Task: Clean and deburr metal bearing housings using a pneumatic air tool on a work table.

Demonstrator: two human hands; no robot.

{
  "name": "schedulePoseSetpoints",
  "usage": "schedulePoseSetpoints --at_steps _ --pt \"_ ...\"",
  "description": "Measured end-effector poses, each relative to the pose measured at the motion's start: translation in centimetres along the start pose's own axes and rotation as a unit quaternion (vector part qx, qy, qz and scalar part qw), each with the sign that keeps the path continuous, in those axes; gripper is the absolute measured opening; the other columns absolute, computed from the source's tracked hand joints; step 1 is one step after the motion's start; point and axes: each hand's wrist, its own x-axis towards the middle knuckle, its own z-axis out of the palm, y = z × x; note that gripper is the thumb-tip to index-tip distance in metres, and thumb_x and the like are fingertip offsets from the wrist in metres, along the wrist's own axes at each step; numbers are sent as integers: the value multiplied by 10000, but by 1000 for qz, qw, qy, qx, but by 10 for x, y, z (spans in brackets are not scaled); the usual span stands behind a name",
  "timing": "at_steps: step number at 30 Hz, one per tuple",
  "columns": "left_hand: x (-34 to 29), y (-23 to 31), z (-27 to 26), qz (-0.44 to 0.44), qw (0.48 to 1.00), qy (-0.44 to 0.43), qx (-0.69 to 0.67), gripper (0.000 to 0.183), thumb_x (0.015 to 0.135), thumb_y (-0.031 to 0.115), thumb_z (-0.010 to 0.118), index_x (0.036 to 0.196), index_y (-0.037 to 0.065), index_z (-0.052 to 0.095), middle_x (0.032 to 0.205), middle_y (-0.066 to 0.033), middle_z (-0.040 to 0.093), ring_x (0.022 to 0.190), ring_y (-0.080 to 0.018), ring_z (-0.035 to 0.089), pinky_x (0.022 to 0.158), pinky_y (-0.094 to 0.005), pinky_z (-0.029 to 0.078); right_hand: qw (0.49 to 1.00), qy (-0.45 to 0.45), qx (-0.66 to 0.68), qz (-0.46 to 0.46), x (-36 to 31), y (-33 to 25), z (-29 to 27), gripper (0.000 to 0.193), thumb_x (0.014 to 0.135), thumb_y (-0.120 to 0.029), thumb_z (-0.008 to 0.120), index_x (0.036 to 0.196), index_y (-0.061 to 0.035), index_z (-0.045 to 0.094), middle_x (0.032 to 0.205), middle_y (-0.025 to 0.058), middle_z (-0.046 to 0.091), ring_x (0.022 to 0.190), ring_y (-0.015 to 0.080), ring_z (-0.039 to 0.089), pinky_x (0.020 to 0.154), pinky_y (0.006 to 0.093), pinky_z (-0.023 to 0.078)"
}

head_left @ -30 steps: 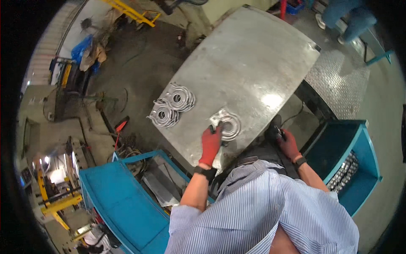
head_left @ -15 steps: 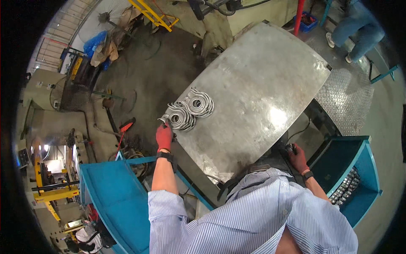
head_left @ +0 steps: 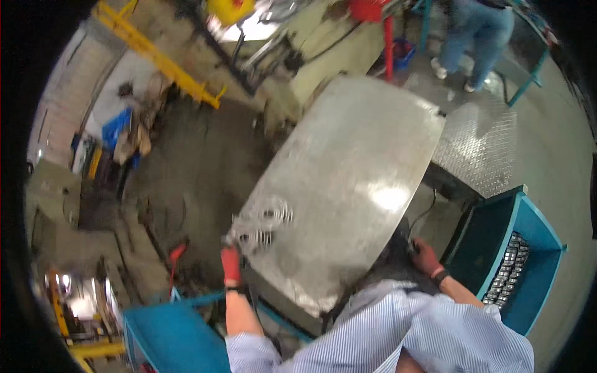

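Note:
My left hand, in a red glove, is at the left edge of the grey metal tabletop. Its blurred fingers close on the tabbed end of a row of overlapping metal ring brackets. A second row of ring brackets lies just beyond, its tabs pointing left. On the other side, my right hand, also gloved in red, is low beside the table's near right edge. It is closed around a small, dark metal part, largely hidden by the fingers.
A blue bin holding rows of shiny metal pieces stands right of me. Another blue bin or chute is at lower left. Beyond the table, a person in jeans stands near a tread-plate step. A yellow frame is at upper left.
The view has swung, so table and brackets appear lower and further left. My left hand stays at the brackets' tabbed end; my right hand stays low beside the table, closed.

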Motion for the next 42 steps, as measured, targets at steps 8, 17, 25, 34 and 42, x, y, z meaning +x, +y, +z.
schedulePoseSetpoints --at_steps 8,17,25,34,42 --pt "22 15 -30 -182 961 -110 -178 350 920 296 500 867 -28 621 809 -243 640 707 -402 616 576 -455 467 998 38 41 41 1 -12 -7 384 780 -163 662 1136 -34 593 1022 224 639 974 366 615 828 404 480" --pt "98 88 -236 -228 956 65 -173 414 860 310 612 1041 -62 608 843 -250 645 800 -408 631 696 -462 494 977 90 139 132 8 31 -43 386 826 -216 642 1154 -22 578 1034 224 639 974 373 611 840 401 478" --pt "302 213 -432 -55 912 138 -382 446 841 254 651 1222 43 558 950 -194 656 849 -361 629 746 -419 485 973 84 160 143 61 65 -119 337 828 -127 636 1140 -14 580 996 200 656 924 326 630 802 386 475" --pt "592 280 -475 13 954 243 -177 564 828 427 615 1206 15 539 1041 -186 638 982 -343 606 830 -434 481 952 222 156 141 108 144 -174 189 872 -137 604 999 2 591 792 107 630 703 205 578 641 341 454" --pt "706 261 -443 -134 990 51 13 642 797 516 611 1175 3 530 1064 -182 640 1021 -350 597 851 -451 461 927 275 168 191 104 146 -200 120 869 -100 581 946 -8 587 763 95 611 681 195 576 628 332 455"
